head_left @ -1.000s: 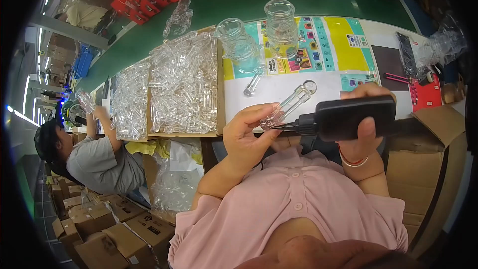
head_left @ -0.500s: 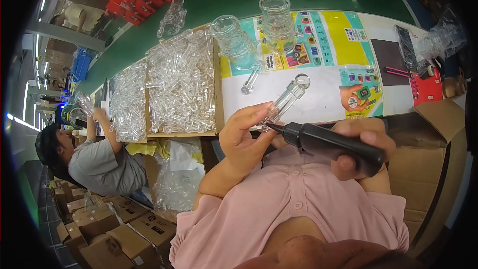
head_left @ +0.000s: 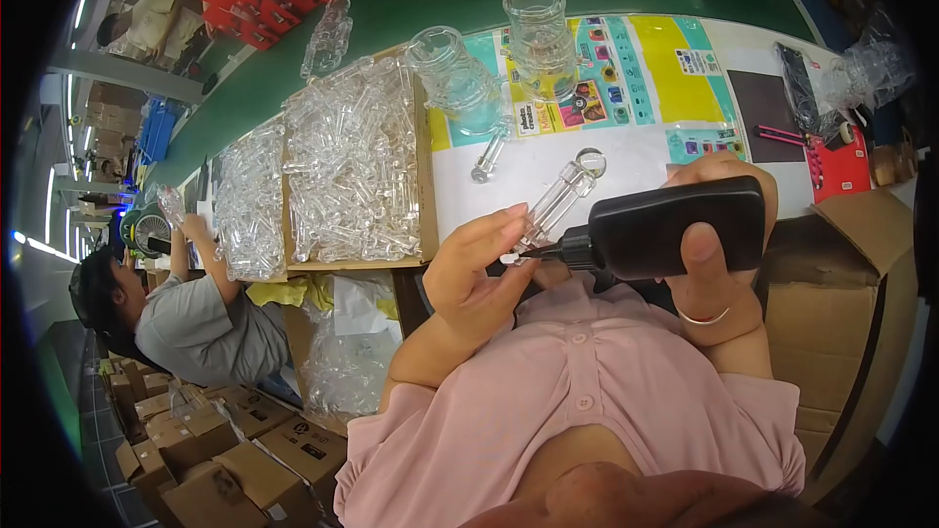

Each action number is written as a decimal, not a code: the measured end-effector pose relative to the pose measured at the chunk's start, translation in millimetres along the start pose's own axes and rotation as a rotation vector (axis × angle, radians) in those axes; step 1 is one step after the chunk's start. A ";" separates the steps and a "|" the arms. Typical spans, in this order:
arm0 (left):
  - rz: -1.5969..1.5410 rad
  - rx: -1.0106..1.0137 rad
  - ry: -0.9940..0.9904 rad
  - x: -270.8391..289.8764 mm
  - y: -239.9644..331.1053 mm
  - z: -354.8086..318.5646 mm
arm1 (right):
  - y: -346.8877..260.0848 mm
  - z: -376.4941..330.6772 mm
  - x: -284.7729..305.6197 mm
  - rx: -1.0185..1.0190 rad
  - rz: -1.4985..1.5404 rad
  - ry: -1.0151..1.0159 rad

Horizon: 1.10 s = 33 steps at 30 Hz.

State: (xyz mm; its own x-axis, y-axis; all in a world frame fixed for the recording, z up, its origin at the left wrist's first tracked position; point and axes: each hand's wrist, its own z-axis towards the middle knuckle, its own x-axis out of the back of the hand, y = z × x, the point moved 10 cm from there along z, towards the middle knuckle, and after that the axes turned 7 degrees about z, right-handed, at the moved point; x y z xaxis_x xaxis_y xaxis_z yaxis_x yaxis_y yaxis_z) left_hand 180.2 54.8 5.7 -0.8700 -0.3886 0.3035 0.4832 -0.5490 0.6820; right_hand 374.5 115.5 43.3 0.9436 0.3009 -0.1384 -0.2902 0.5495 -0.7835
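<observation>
Between the thumb and fingers of my left hand (head_left: pixel 474 269) is a clear plastic tube piece (head_left: pixel 561 198) with a ring at its upper end, tilted up to the right. My right hand (head_left: pixel 729 279) grips a black squeeze bottle (head_left: pixel 641 230), its thumb on the near broad side. The bottle's thin nozzle points left and meets the lower end of the tube piece by my left fingertips; whether anything comes out is too small to tell. Beyond my hands a similar small clear piece (head_left: pixel 487 158) lies on the white sheet. Two clear ridged jars (head_left: pixel 536 34) stand behind it.
Left of the sheet, a cardboard tray (head_left: pixel 427 205) is heaped with clear pieces, with another heap (head_left: pixel 249 196) beyond. A co-worker in a grey shirt (head_left: pixel 201 328) sits at the left. Pink tweezers (head_left: pixel 778 135) and an open carton (head_left: pixel 817 342) are at the right.
The black bottle has turned in my right hand, its broad side now facing up and its rear end higher. My left hand and the tube piece have shifted only slightly.
</observation>
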 end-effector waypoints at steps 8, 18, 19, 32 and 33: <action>0.175 -0.094 -0.005 0.7 11.9 6.6 | -20.4 3.0 -7.2 0.117 -0.091 -0.142; 0.260 -0.049 -0.014 1.6 0.7 5.4 | -57.2 -22.6 -42.3 0.546 -0.022 -0.423; 0.234 -0.027 -0.015 1.3 -1.7 5.1 | -47.7 -32.7 -45.5 0.518 0.018 -0.432; -0.485 0.378 -0.113 -11.7 -28.5 -6.0 | -60.0 -47.4 -28.8 0.734 -0.020 -0.221; -0.627 0.459 -0.109 -14.2 -31.6 -7.5 | -55.5 -42.4 -25.5 0.635 0.025 -0.278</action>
State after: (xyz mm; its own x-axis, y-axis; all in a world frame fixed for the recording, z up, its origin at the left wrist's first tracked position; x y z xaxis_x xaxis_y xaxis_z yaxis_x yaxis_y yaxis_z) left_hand 178.0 72.2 -25.2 -0.9832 -0.0195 -0.1817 -0.1696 -0.2721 0.9472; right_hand 373.3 44.3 64.6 0.8842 0.4611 0.0751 -0.4283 0.8642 -0.2640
